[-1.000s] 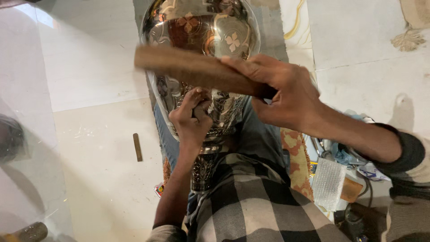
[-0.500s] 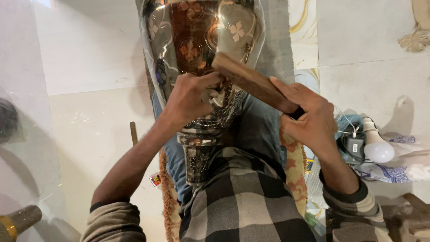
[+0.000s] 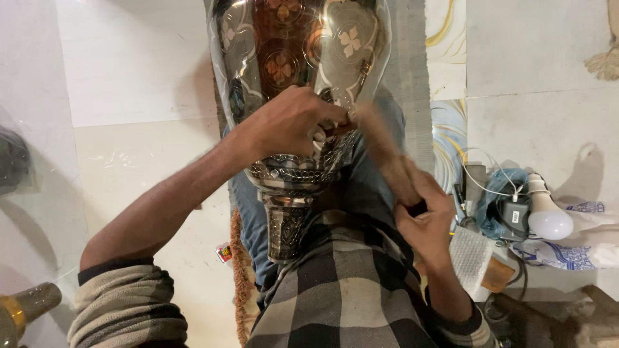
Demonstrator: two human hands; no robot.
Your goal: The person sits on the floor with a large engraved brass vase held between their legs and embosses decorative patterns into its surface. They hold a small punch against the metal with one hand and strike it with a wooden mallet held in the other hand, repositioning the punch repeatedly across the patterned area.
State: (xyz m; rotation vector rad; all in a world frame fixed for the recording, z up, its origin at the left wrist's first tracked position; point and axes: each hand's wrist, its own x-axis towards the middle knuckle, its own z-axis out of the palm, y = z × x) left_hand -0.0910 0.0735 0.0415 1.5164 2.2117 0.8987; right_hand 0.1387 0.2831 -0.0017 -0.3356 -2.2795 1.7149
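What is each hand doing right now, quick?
Left hand: closed, pinching something small against the metal vase; too hidden to name.
Right hand: closed on a blurred wooden stick.

1. The floor [image 3: 129,77] is pale tile, cream and white, with thin grout lines crossing it.
2. A tile with yellow and blue swirls [image 3: 445,38] sits to the right.
3. Beside it, a white light bulb [image 3: 548,216] lies among cables [image 3: 480,174] and crumpled paper [image 3: 580,245].
4. Soft glare glints off the tiles at left.
5. A frayed rope end [image 3: 606,64] shows at the far right edge.
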